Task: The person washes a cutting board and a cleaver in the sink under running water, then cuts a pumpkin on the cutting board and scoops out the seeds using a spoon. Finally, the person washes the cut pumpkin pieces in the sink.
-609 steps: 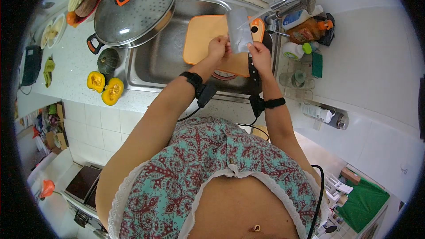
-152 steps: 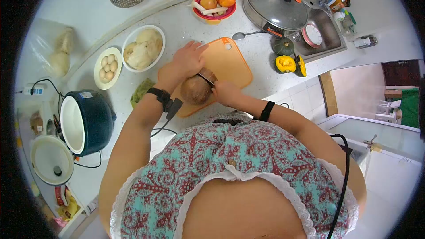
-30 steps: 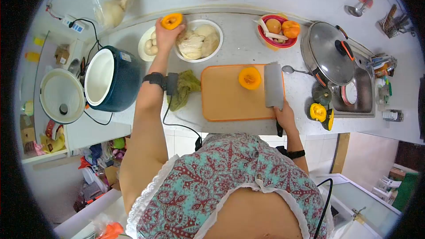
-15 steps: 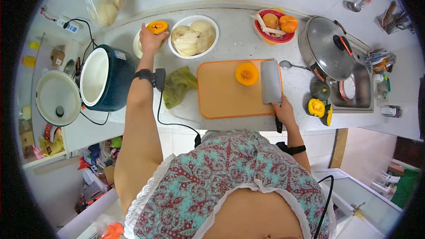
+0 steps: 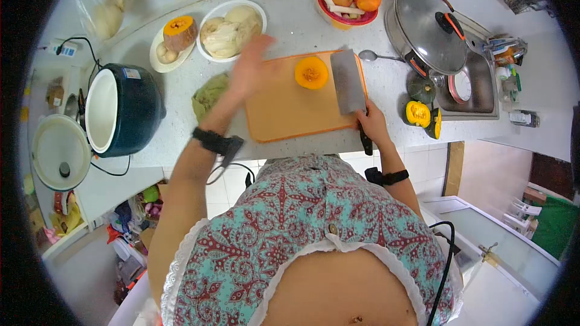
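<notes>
My right hand (image 5: 373,123) is closed round the black handle of a cleaver (image 5: 348,82), whose broad blade lies on the right side of an orange-rimmed cutting board (image 5: 290,119). A cut pumpkin piece (image 5: 312,73) rests on the board, its orange face and seeds upward. Blurred by motion, my left hand (image 5: 249,71) is over the board's left edge, fingers stretched out and nothing visible in them. Farther left, a white plate (image 5: 158,65) bears another pumpkin piece (image 5: 180,34) and small pale round pieces. Beside my left forearm lies a crumpled green cloth (image 5: 208,95).
A white bowl of dough (image 5: 232,30) sits behind my left hand. At left stands a dark cooker pot (image 5: 134,108). Behind the board is a red basket (image 5: 349,19) of fruit. To the right are a spoon (image 5: 377,56), a large lidded pan (image 5: 423,30), cut squash (image 5: 418,113) and a sink (image 5: 477,104).
My left hand has let go of the pumpkin piece on the plate and swung right, toward the board. My right hand keeps its hold on the cleaver. The view has shifted.
</notes>
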Available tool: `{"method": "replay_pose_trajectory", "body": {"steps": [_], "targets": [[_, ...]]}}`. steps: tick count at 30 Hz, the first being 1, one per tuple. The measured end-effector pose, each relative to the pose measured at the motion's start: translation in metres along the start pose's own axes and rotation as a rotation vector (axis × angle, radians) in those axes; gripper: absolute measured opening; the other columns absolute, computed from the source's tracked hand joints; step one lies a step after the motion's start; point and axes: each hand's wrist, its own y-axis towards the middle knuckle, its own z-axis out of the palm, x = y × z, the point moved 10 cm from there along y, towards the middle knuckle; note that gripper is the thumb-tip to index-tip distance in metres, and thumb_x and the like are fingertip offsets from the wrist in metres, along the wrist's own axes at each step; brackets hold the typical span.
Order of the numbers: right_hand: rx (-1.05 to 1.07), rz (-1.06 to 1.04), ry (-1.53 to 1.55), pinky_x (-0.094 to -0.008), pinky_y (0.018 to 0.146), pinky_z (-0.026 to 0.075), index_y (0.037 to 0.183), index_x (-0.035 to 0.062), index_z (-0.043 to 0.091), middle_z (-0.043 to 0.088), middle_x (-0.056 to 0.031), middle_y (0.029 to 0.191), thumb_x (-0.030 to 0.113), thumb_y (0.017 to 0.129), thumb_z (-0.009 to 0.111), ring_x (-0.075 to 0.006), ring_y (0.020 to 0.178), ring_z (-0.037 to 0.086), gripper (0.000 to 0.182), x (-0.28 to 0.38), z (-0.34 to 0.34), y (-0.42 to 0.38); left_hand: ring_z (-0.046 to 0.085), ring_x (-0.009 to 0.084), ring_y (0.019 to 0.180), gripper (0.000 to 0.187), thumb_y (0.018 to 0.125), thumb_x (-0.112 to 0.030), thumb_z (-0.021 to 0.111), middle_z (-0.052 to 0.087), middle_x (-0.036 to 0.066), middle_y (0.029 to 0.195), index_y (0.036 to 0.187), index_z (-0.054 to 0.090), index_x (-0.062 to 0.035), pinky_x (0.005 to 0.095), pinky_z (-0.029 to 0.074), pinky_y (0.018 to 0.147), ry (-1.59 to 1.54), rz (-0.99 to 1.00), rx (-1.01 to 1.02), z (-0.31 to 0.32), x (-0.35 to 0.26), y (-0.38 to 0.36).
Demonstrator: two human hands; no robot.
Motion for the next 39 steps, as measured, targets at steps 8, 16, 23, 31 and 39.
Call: {"method": "replay_pose_trajectory", "body": {"steps": [8,16,23,31,39], "targets": [[-0.227,-0.275,-0.094,-0.0362,0.052,0.044,0.101,0.0022,0.054,0.052,-0.0115,0.061,0.014,0.086,0.055,-0.0233,0.05,0.052,0.019,0.072,-0.032,-0.01,0.042,0.0368,0.121,0.084,0.063,-0.03,0.08,0.05,0.018,0.125,0.131,0.04,-0.0026,0.0447,0.034,0.103,-0.288,-0.338,0.311,0.116,-0.021,-0.023],[-0.066,-0.379,-0.366,-0.0458,0.063,0.048,0.098,0.0026,0.054,0.063,-0.0207,0.08,0.017,0.086,0.056,-0.0396,0.074,0.061,0.019,0.105,-0.006,-0.026,0.042,0.0334,0.122,0.077,0.069,-0.029,0.078,0.043,0.019,0.132,0.131,0.04,-0.0026,0.0417,0.035,0.104,-0.16,-0.087,0.244,0.082,-0.036,-0.037],[0.062,-0.319,-0.555,-0.0495,0.063,0.047,0.097,0.0036,0.053,0.062,-0.0183,0.076,0.019,0.087,0.052,-0.04,0.073,0.061,0.019,0.122,0.021,-0.035,0.046,0.0334,0.116,0.048,0.085,-0.035,0.061,0.054,0.017,0.12,0.12,0.053,-0.0039,0.0417,0.037,0.101,-0.127,-0.067,-0.078,0.04,-0.042,0.038],[0.072,-0.304,-0.681,-0.0509,0.061,0.047,0.091,0.0048,0.051,0.061,-0.0193,0.075,0.016,0.089,0.046,-0.0402,0.071,0.061,0.012,0.11,0.046,-0.028,0.051,0.0264,0.113,0.031,0.081,-0.037,0.057,0.06,0.011,0.112,0.094,0.07,-0.0117,0.0403,0.047,0.089,0.056,0.087,0.22,0.102,-0.058,0.046],[0.074,-0.43,-0.69,-0.051,0.061,0.047,0.088,0.002,0.051,0.062,-0.0202,0.074,0.012,0.086,0.045,-0.04,0.07,0.061,0.012,0.134,0.063,-0.023,0.055,0.0275,0.109,0.035,0.084,-0.033,0.046,0.06,0.011,0.112,0.104,0.067,-0.0137,0.0406,0.047,0.089,0.091,0.099,0.3,0.118,-0.026,0.04]]}}
